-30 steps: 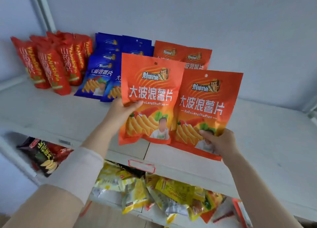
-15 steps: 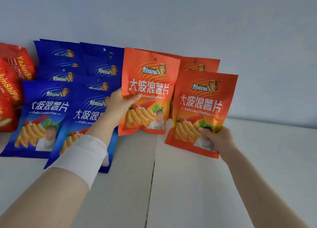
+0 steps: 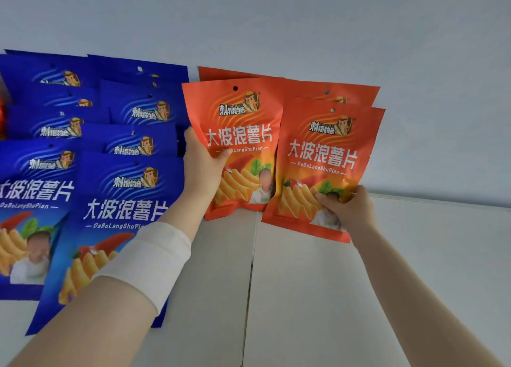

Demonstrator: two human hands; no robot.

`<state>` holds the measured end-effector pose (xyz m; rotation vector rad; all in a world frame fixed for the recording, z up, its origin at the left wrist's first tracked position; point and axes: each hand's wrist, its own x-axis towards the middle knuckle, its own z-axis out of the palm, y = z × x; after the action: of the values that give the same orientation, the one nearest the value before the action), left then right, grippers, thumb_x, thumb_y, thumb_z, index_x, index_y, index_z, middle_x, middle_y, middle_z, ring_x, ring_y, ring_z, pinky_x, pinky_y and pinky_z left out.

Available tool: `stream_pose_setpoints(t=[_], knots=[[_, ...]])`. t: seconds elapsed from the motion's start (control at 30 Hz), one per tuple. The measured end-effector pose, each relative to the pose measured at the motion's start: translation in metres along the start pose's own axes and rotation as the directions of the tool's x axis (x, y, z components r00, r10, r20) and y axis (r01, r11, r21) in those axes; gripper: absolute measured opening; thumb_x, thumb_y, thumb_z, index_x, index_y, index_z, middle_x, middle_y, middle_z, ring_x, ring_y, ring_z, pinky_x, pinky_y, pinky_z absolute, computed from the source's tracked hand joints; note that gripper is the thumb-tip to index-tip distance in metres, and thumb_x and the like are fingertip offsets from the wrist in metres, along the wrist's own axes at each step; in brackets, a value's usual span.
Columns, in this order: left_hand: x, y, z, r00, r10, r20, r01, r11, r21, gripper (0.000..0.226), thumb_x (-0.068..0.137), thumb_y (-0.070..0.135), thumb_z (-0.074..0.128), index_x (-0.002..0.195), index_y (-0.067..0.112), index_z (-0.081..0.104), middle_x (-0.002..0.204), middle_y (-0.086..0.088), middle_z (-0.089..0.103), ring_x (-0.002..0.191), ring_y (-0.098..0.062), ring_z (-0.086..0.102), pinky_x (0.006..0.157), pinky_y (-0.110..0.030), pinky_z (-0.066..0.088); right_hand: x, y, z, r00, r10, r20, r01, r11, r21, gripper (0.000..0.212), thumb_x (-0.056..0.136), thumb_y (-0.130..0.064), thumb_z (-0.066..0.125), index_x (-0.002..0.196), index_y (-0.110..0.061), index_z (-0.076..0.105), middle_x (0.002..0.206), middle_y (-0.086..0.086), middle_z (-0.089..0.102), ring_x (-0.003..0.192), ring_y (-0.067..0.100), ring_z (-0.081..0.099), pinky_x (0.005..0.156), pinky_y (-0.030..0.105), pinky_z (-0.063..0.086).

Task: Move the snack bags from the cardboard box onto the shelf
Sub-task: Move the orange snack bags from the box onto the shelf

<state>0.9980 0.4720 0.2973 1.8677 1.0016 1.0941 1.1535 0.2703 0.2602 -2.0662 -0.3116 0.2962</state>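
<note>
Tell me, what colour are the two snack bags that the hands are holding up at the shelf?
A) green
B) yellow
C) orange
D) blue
C: the left hand grips one flat orange plastic snack bag and the right hand grips a second orange plastic snack bag, while the blue plastic snack bags sit to the left, in no hand.

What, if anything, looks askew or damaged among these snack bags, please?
Nothing looks torn or spilled. The nearest blue bag lies slanted beside straighter neighbours; the left orange bag and right orange bag, both hand-held, tilt slightly.
</note>
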Motion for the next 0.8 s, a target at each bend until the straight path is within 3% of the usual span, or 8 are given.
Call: stream_pose_setpoints(t=[0.1,0.2,0.37,0.47,0.53,0.6,0.67,0.8], knots=[[-0.005,0.004,0.002,0.998,0.030,-0.046,-0.028,0.999,0.031,0.088,0.082,0.019,0.071,0.148,0.008,0.013,0.147,-0.010,0.033,0.136,-0.019,0.033,0.102,-0.023,0.030,-0.007,0.004,0.007,0.995,0.018,-0.102,-0.009,0.997,0.083,0.075,0.065,-0.034,0.083,0.122,-0.012,0.039,0.099,-0.002,0.051,0.089,0.018,0.053,0.072,0.033,0.043],[-0.011,0.008,0.001,0.993,0.096,-0.075,-0.089,0.992,0.092,0.097,0.084,0.016,0.069,0.149,0.008,-0.002,0.155,-0.012,0.016,0.144,-0.020,0.014,0.111,-0.029,0.019,-0.013,0.006,0.013,0.988,-0.014,-0.155,0.030,0.995,0.099,0.080,0.066,-0.032,0.083,0.126,-0.014,0.033,0.110,0.000,0.050,0.100,0.020,0.053,0.078,0.035,0.045],[-0.020,0.012,0.000,0.950,0.313,-0.016,-0.282,0.874,0.395,0.084,0.087,0.018,0.065,0.149,0.008,0.009,0.157,-0.017,-0.003,0.146,-0.029,0.000,0.117,-0.039,0.021,-0.018,0.008,0.014,0.976,-0.062,-0.210,0.074,0.996,0.048,0.092,0.065,-0.035,0.082,0.136,-0.017,0.026,0.136,0.008,0.035,0.131,0.023,0.033,0.108,0.043,0.034],[-0.026,0.020,-0.005,0.901,0.412,0.132,-0.414,0.730,0.544,0.072,0.090,0.022,0.058,0.148,0.008,0.018,0.157,-0.017,0.003,0.146,-0.031,0.001,0.116,-0.039,0.012,-0.030,0.002,0.009,0.972,-0.093,-0.215,0.087,0.995,-0.037,0.100,0.068,-0.040,0.078,0.143,-0.014,0.018,0.141,0.010,0.027,0.137,0.025,0.020,0.113,0.042,0.024],[-0.033,0.026,-0.013,0.863,0.416,0.288,-0.500,0.612,0.613,0.063,0.093,0.021,0.053,0.147,0.010,0.023,0.156,-0.014,0.016,0.145,-0.030,0.008,0.116,-0.040,0.010,-0.045,-0.004,0.004,0.945,-0.214,-0.249,0.176,0.970,-0.168,0.089,0.075,-0.039,0.071,0.143,-0.012,0.021,0.141,0.013,0.029,0.135,0.029,0.022,0.110,0.042,0.024],[-0.047,0.032,-0.024,0.806,0.357,0.473,-0.592,0.454,0.666,0.055,0.094,0.021,0.050,0.144,0.013,0.028,0.150,-0.011,0.034,0.142,-0.027,0.023,0.117,-0.042,0.012,-0.065,-0.009,-0.002,0.909,-0.380,-0.173,0.297,0.879,-0.372,0.073,0.082,-0.035,0.062,0.141,-0.013,0.026,0.143,0.012,0.031,0.132,0.030,0.026,0.106,0.043,0.026],[-0.071,0.038,-0.041,0.760,0.275,0.588,-0.650,0.318,0.690,0.054,0.093,0.022,0.052,0.142,0.014,0.031,0.143,-0.008,0.043,0.137,-0.025,0.032,0.116,-0.043,0.017,-0.089,-0.014,-0.005,0.876,-0.481,0.037,0.423,0.728,-0.539,0.067,0.086,-0.037,0.057,0.142,-0.014,0.027,0.146,0.010,0.031,0.136,0.029,0.026,0.110,0.043,0.025],[-0.140,0.043,-0.094,0.789,0.176,0.589,-0.615,0.206,0.761,0.042,0.093,0.014,0.048,0.133,0.014,0.040,0.133,-0.009,0.050,0.129,-0.025,0.040,0.112,-0.040,0.022,-0.155,-0.023,-0.004,0.741,-0.563,0.364,0.635,0.413,-0.653,0.065,0.093,-0.042,0.047,0.145,-0.014,0.020,0.153,0.008,0.025,0.141,0.026,0.019,0.112,0.040,0.013]])
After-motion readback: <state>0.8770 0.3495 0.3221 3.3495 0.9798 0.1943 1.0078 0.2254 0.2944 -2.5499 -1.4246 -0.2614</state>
